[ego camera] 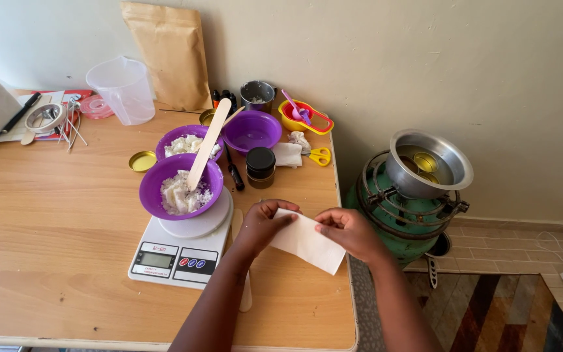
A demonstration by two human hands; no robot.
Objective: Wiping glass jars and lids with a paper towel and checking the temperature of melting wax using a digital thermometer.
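Note:
Both hands hold a white sheet of paper [307, 243] over the right end of the wooden table [53, 215]. My left hand [267, 220] grips its upper left corner, and my right hand [348, 229] pinches its upper right edge. Just left of my left hand stands a white kitchen scale [180, 251]. On it sits a purple bowl [158, 179] of white flakes with a wooden spatula [208, 143] leaning in it.
Behind are two more purple bowls [251, 131], a dark jar [260, 167], yellow scissors [320, 156], a clear measuring jug [125, 89], a brown paper bag [171, 55] and a yellow cup set [304, 117]. A green gas burner [386, 215] carrying a metal pot [428, 163] stands right of the table.

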